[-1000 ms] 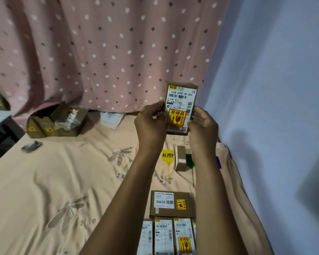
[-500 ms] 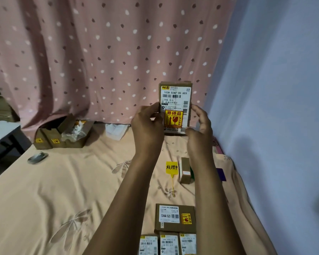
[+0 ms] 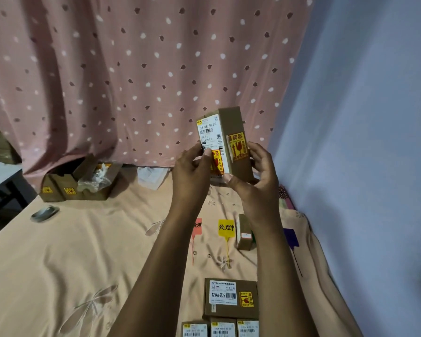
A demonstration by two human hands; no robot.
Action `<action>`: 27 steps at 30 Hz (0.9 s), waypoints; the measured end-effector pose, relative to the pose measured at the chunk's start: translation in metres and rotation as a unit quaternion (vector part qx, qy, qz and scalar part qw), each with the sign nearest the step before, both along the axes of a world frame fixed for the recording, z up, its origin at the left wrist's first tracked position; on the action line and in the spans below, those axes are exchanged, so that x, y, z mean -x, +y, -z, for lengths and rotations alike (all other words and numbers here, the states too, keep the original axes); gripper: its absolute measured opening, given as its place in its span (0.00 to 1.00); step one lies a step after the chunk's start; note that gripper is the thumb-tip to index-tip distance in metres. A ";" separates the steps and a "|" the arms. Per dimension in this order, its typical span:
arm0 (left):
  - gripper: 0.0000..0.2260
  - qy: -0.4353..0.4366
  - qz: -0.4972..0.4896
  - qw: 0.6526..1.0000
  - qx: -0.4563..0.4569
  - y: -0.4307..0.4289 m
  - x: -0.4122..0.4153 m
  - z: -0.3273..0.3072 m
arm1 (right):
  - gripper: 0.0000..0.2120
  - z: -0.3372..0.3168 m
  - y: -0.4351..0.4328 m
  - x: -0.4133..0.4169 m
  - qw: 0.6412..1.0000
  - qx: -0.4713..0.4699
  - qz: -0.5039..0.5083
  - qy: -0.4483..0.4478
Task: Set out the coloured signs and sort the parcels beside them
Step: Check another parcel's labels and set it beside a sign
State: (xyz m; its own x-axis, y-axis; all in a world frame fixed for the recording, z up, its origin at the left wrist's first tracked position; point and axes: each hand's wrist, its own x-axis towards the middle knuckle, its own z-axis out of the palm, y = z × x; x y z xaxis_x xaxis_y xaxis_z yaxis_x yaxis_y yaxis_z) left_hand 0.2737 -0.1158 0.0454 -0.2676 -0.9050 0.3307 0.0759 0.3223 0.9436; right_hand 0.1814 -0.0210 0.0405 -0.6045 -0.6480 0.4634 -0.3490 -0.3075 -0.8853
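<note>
I hold a small brown parcel upright in the air, its white label and yellow fragile stickers showing. My left hand grips its left edge and my right hand its lower right side. On the peach bedsheet below lie a red sign, a yellow sign and a purple sign. A small parcel stands right of the yellow sign, over something green. A flat labelled parcel and three more parcels lie near the bottom edge.
An open cardboard box with plastic wrapping sits at the back left by the dotted pink curtain. A white packet lies beside it, and a small grey object lies left. A pale wall bounds the right.
I have turned the held parcel so its side face with a second fragile sticker now shows. The view has tilted slightly, so the red sign has come into sight.
</note>
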 end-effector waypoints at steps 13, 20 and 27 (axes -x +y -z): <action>0.08 0.115 0.014 0.992 -0.041 -0.021 -0.014 -0.012 | 0.17 0.000 -0.014 0.009 0.977 0.055 -0.030 -0.204; 0.15 0.121 0.089 0.987 -0.062 -0.020 -0.007 -0.016 | 0.22 -0.003 -0.014 0.017 0.901 0.107 -0.155 -0.390; 0.27 0.079 0.195 0.974 -0.083 -0.012 -0.002 -0.025 | 0.16 0.006 -0.018 0.016 0.919 0.022 -0.147 -0.364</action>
